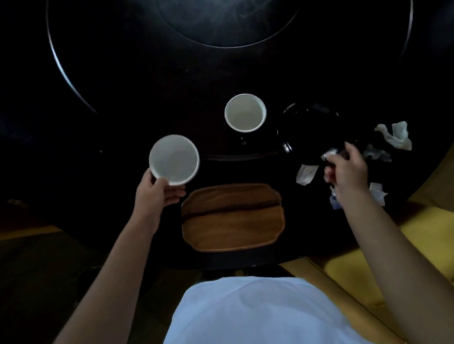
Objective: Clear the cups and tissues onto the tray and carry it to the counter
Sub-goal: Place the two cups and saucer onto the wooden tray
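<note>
While left hand holds white cup, tissues crumpled, perhaps damp.

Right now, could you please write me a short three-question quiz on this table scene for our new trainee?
1. True or false: the wooden tray already carries a cup.
2. Which hand grips the white cup at its rim?
A. left hand
B. right hand
C. neither
3. Fill in: the second white cup stands on the dark table, ____ the tray as seen from the person.

Key
1. False: the tray is bare.
2. A. The right hand is closed around crumpled tissue beside a black dish.
3. Beyond; more tissues lie at the right.
</note>
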The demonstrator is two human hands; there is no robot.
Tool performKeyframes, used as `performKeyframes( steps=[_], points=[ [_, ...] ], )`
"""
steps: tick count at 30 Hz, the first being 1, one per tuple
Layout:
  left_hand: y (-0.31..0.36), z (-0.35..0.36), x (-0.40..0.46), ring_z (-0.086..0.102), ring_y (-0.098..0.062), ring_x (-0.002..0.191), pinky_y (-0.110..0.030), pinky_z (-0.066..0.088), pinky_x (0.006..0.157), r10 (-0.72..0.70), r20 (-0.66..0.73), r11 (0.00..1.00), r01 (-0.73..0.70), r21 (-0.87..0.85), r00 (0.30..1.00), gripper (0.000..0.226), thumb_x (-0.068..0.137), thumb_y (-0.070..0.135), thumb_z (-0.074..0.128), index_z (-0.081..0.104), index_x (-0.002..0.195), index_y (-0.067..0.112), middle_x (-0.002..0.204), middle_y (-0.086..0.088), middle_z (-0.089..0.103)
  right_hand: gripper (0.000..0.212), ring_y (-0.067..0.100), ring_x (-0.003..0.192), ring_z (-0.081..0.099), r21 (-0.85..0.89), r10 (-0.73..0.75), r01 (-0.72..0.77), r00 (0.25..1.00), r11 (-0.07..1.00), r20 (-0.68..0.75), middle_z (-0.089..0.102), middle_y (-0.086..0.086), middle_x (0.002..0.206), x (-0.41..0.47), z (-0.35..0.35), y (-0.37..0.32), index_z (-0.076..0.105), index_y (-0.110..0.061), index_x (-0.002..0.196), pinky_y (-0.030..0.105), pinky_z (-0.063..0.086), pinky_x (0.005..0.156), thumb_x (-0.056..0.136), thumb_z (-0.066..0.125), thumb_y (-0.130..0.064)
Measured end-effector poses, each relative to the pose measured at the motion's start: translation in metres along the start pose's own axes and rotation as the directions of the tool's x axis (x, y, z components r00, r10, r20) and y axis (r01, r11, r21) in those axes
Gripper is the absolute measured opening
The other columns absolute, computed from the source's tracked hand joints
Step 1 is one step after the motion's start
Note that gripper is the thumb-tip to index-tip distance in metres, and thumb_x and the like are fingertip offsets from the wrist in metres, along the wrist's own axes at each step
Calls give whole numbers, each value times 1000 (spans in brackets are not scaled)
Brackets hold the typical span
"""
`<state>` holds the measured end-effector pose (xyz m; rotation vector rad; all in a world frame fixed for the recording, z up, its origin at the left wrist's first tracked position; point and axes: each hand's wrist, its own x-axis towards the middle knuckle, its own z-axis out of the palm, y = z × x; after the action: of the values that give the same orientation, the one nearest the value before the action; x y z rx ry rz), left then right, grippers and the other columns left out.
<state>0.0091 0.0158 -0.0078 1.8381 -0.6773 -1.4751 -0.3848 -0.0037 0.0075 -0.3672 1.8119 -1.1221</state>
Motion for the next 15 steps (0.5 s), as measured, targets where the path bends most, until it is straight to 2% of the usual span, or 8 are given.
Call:
performKeyframes(
  steps=[3,6,10,15],
  points=[
    [-26,-2,-22,76,-21,70,-26,57,59,-13,16,1000,13,7,1000,43,102,2,41,47,141,19,90,-18,75,49,7,47,46,33,51,-51,999,998,5,64,3,91,-31,-15,33,56,-30,131,23,36,41,92,62,-1],
    [-50,-2,-36,76,-19,68,-28,59,60,-45,49,998,43,37,998,43,104,0,43,44,144,18,86,-15,74,57,7,45,45,39,134,-134,991,990,5,64,3,95,-55,-20,65,51,-30,138,23,34,39,92,62,1],
    [-70,-3,-43,77,-21,72,-30,60,62,-86,92,993,78,91,992,45,107,4,46,40,150,15,97,-20,74,51,10,44,45,-31,196,-195,979,980,47,63,5,79,-76,-17,94,53,-32,130,25,33,39,93,62,2],
    [-78,1,-43,75,-19,68,-27,58,57,-132,118,985,117,127,984,48,106,6,48,39,152,17,100,-19,72,49,12,48,47,-128,182,-170,979,977,87,61,7,76,-82,-5,106,52,-33,128,26,35,40,94,62,1]
  ],
)
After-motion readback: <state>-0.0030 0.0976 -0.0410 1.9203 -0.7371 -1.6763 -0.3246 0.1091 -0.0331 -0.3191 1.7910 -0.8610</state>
